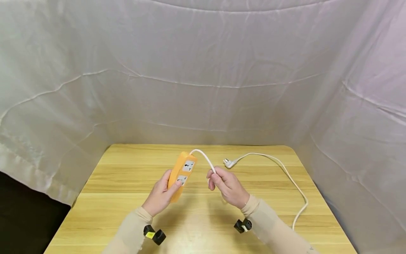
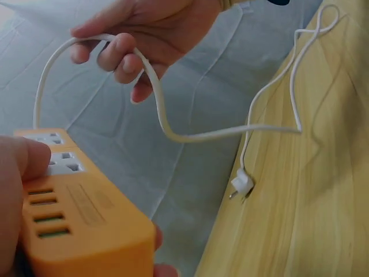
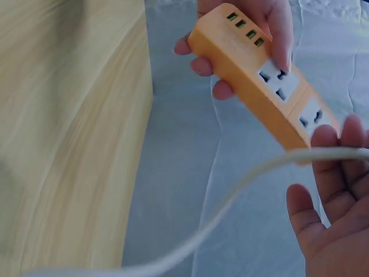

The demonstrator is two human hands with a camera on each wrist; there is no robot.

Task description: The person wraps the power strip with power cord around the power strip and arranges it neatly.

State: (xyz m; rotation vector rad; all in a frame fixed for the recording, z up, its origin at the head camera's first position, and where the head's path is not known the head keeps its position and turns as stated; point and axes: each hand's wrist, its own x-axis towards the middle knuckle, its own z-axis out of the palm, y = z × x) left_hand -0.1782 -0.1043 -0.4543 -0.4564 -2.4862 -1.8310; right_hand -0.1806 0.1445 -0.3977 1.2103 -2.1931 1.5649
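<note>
My left hand (image 1: 159, 196) grips an orange power strip (image 1: 178, 168) above the table, with the thumb lying over one of its white sockets (image 3: 279, 82). A row of USB ports (image 2: 53, 226) shows on the same face, towards the strip's near end in the left wrist view. From the far end a white power cord (image 1: 203, 154) arches across to my right hand (image 1: 231, 187), which holds it in the fingers a short way from the strip. In the right wrist view the cord crosses the curled fingers (image 3: 326, 138), and the thumb stands apart from them.
The cord's white plug (image 1: 229, 163) lies on the wooden table (image 1: 127, 183), behind and right of my right hand. From it the cord curves along the table's right side towards the front. Grey cloth (image 1: 203, 106) hangs around the back and sides.
</note>
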